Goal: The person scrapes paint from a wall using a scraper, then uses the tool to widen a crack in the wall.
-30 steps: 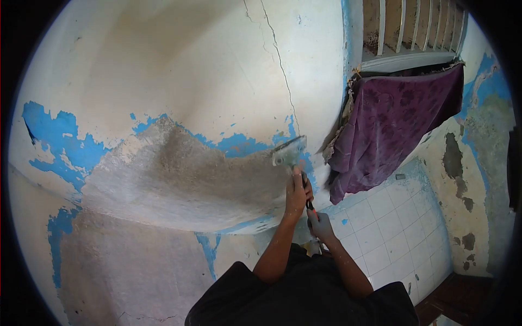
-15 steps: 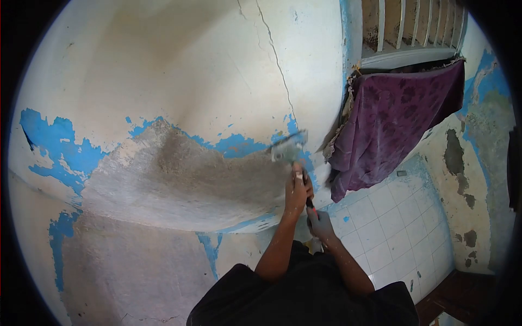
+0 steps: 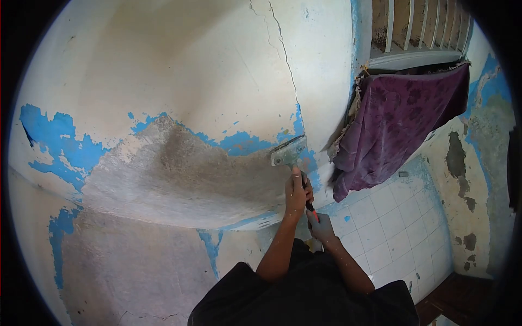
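Both my hands grip one wide-bladed scraper (image 3: 288, 153) with a black and red handle. My left hand (image 3: 296, 194) wraps the handle just below the blade, thumb stretched along it. Lower down, my right hand (image 3: 323, 227) is closed around the handle's end. The blade's edge lies against the wall (image 3: 179, 76), at the border between a strip of bare blue paint (image 3: 244, 143) and grey exposed plaster (image 3: 217, 176). Cream paint covers the wall above, and a thin crack runs down it to a point near the blade.
To the right, a purple patterned cloth (image 3: 402, 114) hangs below a barred window (image 3: 418, 30). White floor tiles (image 3: 380, 231) show at lower right, with small paint flakes on them. The wall at far right has peeling patches (image 3: 457, 157).
The blade was blurred by motion and is now sharp, still at about the same spot on the wall. The surroundings have shifted slightly rightward in view. Both hands keep their hold.
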